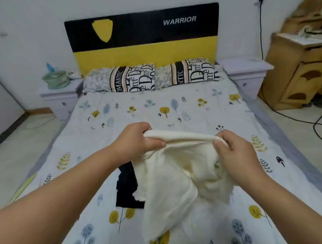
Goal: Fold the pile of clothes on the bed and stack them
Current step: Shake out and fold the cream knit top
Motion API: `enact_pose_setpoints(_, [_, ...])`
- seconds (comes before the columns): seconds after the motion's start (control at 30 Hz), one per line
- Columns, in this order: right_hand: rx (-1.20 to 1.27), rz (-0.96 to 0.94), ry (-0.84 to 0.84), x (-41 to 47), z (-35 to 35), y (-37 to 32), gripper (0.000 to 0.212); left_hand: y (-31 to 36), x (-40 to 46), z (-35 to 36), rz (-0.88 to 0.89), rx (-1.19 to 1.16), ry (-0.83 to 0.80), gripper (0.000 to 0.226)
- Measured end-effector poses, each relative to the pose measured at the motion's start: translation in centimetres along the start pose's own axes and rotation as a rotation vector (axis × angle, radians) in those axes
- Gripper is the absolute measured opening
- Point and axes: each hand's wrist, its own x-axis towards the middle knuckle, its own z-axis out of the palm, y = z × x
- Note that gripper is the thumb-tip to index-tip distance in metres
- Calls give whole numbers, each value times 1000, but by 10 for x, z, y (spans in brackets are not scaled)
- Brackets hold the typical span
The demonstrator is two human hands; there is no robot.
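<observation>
Clothes lie at the near middle of the bed (118,113): a cream knitted sweater (171,187) is held up above the sheet, and a black garment (127,188) lies flat on the sheet partly under it, showing at the sweater's left side. The left hand (136,140) grips the sweater's upper ribbed edge at its left end, fingers curled over the far side and thumb pressed along the near side. The right hand (235,153) pinches the same edge at its right end, thumb on the near side and fingers wrapped behind the knit. The two hands are apart, and the edge is stretched between them in a shallow arc. Below that edge the sweater hangs bunched and twisted, its lower end drooping down to the sheet near the bottom of the view. Both forearms are bare and reach in from the lower corners. The sheet is white, printed with yellow and blue trees and leaves. Farther up, two pillows (153,77) with black lettering and a grey floral print lie side by side against a headboard (143,38) that is black above and yellow below, with a yellow shield and the word WARRIOR. A white nightstand (60,94) stands left of the bed with a green bundle (55,79) on it, and another nightstand (247,73) stands to the right. Beyond that, a wooden cabinet (300,71) stands by the wall, and black cables (307,120) trail over the floor.
</observation>
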Motion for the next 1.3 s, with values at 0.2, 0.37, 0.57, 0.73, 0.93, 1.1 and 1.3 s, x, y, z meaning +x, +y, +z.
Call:
enact_pose_setpoints(0.2, [-41,-132,72,-23,-73,-92,24,67,-56,-81,251,499,95,28])
enact_pose_setpoints(0.37, [-132,-206,66,-46,-115,-148,14,102,-100,-134,156,368,163,27])
enact_pose_setpoints(0.57, [-701,-165,-256,-76,-134,-173,3,140,-142,-181,89,-341,310,21])
enact_pose_setpoints(0.73, [-344,-40,-127,-91,-146,-191,16,140,-164,-204,136,91,368,16])
enact_pose_setpoints(0.93, [183,-83,-14,-95,-151,-276,19,111,-186,-183,29,418,214,5])
enact_pose_setpoints(1.1, [122,-202,-130,-111,-111,-327,23,141,-214,-150,313,-324,-233,58])
enact_pose_setpoints(1.3, [334,-212,-311,-134,-108,-294,22,128,-205,-136,245,-550,69,19])
